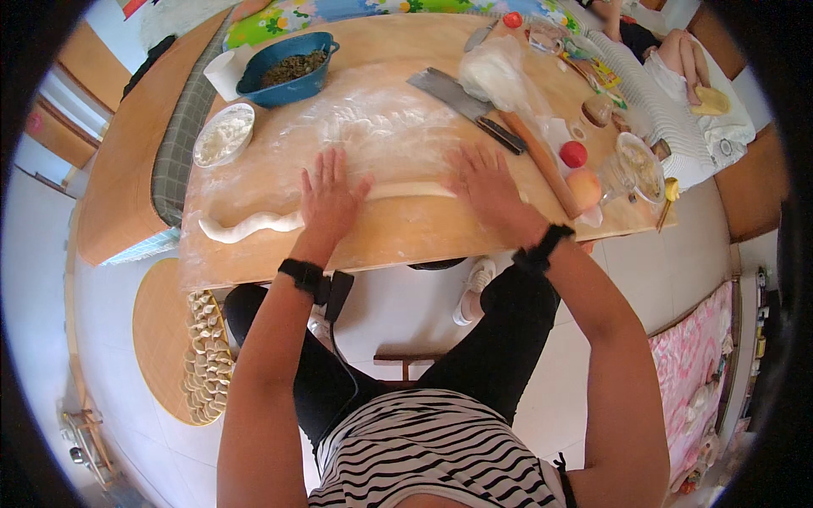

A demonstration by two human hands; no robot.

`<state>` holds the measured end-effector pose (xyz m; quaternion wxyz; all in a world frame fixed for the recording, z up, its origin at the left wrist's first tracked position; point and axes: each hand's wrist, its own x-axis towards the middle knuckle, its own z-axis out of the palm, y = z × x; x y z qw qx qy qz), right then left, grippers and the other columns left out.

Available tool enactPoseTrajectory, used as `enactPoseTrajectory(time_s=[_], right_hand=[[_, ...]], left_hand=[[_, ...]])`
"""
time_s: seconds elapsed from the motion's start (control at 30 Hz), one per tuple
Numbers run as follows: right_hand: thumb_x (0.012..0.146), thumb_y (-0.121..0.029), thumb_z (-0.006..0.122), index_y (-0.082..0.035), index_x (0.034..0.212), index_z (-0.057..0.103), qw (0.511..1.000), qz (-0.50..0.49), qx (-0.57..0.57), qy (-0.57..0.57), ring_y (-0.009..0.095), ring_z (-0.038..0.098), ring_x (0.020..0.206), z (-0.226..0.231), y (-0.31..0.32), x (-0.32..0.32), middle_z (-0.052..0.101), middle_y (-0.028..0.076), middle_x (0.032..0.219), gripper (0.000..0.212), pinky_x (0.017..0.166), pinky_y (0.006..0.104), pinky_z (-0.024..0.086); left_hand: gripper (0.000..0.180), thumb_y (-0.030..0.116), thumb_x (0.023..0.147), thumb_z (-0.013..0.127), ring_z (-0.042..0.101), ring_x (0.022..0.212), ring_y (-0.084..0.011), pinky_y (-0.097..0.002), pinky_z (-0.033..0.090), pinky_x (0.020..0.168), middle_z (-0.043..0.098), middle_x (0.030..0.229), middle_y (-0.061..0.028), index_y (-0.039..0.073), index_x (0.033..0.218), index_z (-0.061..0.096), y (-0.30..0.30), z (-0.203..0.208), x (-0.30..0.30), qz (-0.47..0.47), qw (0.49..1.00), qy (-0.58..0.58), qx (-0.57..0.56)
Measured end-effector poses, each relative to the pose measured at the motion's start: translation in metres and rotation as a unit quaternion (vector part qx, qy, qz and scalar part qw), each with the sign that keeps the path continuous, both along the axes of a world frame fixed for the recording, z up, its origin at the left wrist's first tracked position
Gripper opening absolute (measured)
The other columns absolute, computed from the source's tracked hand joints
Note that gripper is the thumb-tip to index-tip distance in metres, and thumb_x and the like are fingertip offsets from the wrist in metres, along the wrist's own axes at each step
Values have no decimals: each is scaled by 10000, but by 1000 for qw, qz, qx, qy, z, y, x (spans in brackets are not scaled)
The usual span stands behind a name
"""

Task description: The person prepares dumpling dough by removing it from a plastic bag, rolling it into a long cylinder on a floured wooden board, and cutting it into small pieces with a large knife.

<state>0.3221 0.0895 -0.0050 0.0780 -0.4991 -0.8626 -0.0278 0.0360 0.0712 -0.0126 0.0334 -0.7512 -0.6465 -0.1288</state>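
A long white rope of dough point(406, 191) lies crosswise near the front edge of a floured wooden board point(398, 233). Its thinner, wavy end reaches out past my left hand toward the board's left side. My left hand point(330, 195) rests flat on the dough with its fingers stretched forward. My right hand point(487, 188) also lies flat, over the right end of the rope, fingers spread. Part of the dough is hidden under both palms. Neither hand grips anything.
A white bowl of flour point(224, 135) and a blue basin of dark filling point(292, 69) stand at the left. At the right lie a cleaver point(453, 97), a rolling pin point(542, 165) and a red ball-shaped thing point(573, 154). Dumplings point(207, 364) fill part of a low round tray.
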Motion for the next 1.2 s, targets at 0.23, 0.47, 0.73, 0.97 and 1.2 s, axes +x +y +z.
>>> enactPoseTrajectory(time_s=[0.23,0.47,0.73,0.97,1.2], right_hand=[[886,-462,556,-68,1456,314,984,104,-134,55,387,242,1407,31,-114,33,344,176,1477,734,1125,577,169],[967,-397,444,-32,1403,371,996,23,86,-33,379,311,1364,11,19,25,384,198,1444,574,1121,528,204],[897,-459,538,-20,1403,379,993,80,-69,42,383,359,1321,36,-116,60,409,182,1427,688,1096,545,251],[907,-437,514,-29,1387,404,992,32,123,-20,374,363,1322,-15,17,48,407,175,1430,639,1084,543,271],[902,-487,515,-25,1393,394,999,51,-13,12,393,336,1342,15,-63,49,382,183,1447,685,1108,544,233]], left_hand=[[699,491,945,462,242,1414,-385,-583,149,1131,287,1525,-173,73,1477,287,-129,28,-17,-171,978,-27,-115],[667,474,935,479,274,1398,-373,-573,198,1116,338,1497,-169,51,1435,353,5,-4,-23,-11,999,8,29],[649,445,933,502,220,1423,-380,-565,154,1134,286,1528,-159,115,1466,333,-128,31,-41,-127,984,-18,-122],[634,447,948,475,260,1409,-366,-558,174,1134,310,1517,-164,96,1459,342,-3,-5,-44,-35,999,2,2],[665,475,948,467,230,1420,-375,-565,148,1141,290,1526,-161,110,1478,299,-71,20,-47,-90,990,35,-102]])
